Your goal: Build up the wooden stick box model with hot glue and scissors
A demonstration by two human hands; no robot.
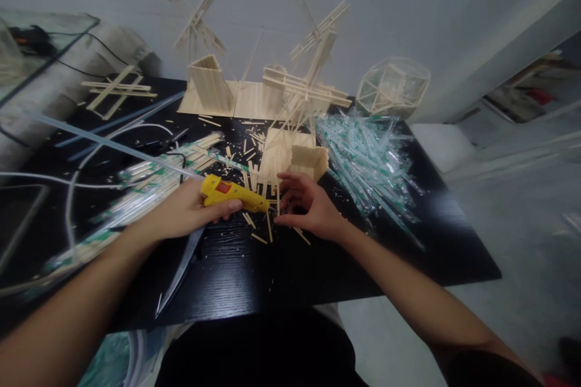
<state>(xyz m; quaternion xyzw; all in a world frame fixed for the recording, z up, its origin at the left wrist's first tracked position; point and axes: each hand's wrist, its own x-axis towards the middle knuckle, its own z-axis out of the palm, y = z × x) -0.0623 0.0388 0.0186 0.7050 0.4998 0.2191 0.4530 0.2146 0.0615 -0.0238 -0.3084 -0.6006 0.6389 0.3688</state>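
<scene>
My left hand is wrapped round a yellow hot glue gun; a long, pale glue stick juts from its back end. The gun's nozzle points right, close to the fingertips of my right hand. Between that hand's thumb and forefinger stands a thin wooden stick. Just behind it are a flat panel of wooden sticks and a short open box of sticks. Several cut stick pieces lie scattered under the nozzle.
Stick-built windmill models stand along the wall, one with crossed blades near the middle. Clear and green plastic wrappers pile up on the right, before a faceted frame. Scissors or pliers, cables and wrapped sticks lie left.
</scene>
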